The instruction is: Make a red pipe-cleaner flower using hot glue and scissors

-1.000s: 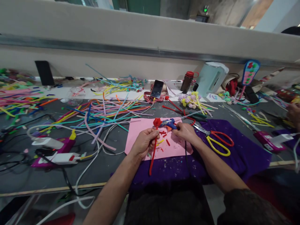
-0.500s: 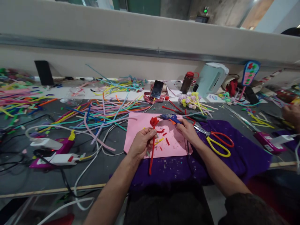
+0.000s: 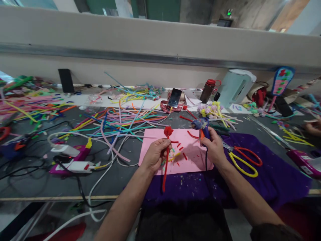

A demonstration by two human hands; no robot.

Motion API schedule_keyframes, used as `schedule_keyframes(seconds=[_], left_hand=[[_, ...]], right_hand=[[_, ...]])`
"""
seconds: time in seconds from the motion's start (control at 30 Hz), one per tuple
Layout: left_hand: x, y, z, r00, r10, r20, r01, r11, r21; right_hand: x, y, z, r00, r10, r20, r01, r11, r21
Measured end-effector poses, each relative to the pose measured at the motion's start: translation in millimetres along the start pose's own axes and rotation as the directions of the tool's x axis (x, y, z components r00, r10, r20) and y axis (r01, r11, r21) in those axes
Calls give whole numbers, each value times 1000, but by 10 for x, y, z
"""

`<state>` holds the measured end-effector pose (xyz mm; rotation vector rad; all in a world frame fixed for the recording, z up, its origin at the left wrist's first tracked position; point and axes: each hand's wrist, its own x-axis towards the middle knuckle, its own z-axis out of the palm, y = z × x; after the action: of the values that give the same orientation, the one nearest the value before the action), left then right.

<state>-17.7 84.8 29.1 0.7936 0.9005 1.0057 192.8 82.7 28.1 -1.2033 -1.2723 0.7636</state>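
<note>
Pinched in my left hand [image 3: 157,154] is the stem of a red pipe-cleaner flower [image 3: 168,131], its bloom up and its stem hanging below my fingers. My right hand [image 3: 213,145] is closed round the handle of a blue glue gun [image 3: 201,124] with an orange trigger. The gun's nozzle points left, apart from the flower. Under both hands lies a pink sheet [image 3: 194,164] with short red and yellow snippets on it. Scissors [image 3: 242,164] with one red and one yellow handle lie beside my right wrist on a purple cloth [image 3: 283,174].
Loose coloured pipe cleaners [image 3: 120,117] cover the table's left and middle. Power strips [image 3: 70,160] with cables lie at left. A phone [image 3: 175,97], a brown bottle [image 3: 208,90] and a pale kettle [image 3: 237,87] stand behind. Another person's hand [image 3: 313,125] is at the far right.
My right hand has drawn the glue gun back to the right, away from the flower. My left hand still holds the flower. The view has shifted slightly.
</note>
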Motion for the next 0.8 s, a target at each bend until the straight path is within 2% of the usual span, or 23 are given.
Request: schedule_keyframes(seconds=[0.1, 0.33, 0.47, 0.67, 0.73, 0.8], left_hand=[[0, 5, -5, 1000, -2, -15, 2, 1000, -8], [25, -26, -43, 979, 155, -131, -139, 983, 123], [19, -18, -57, 956, 240, -166, -196, 950, 244], [-16, 39, -33, 912, 328, -244, -206, 884, 420], [-20, 50, -23, 897, 351, -270, -204, 868, 452], [-18, 53, -24, 899, 337, -280, -196, 881, 431]], right_hand=[[0, 0, 4, 973, 126, 195, -161, 971, 177], [1, -37, -47, 894, 244, 375, -374, 868, 327], [-2, -48, -48, 858, 282, 429, -456, 803, 384], [-48, -30, -40, 827, 325, 459, -500, 798, 336], [-69, -34, -38, 812, 310, 495, -515, 780, 356], [-92, -43, -27, 812, 286, 510, -507, 777, 372]])
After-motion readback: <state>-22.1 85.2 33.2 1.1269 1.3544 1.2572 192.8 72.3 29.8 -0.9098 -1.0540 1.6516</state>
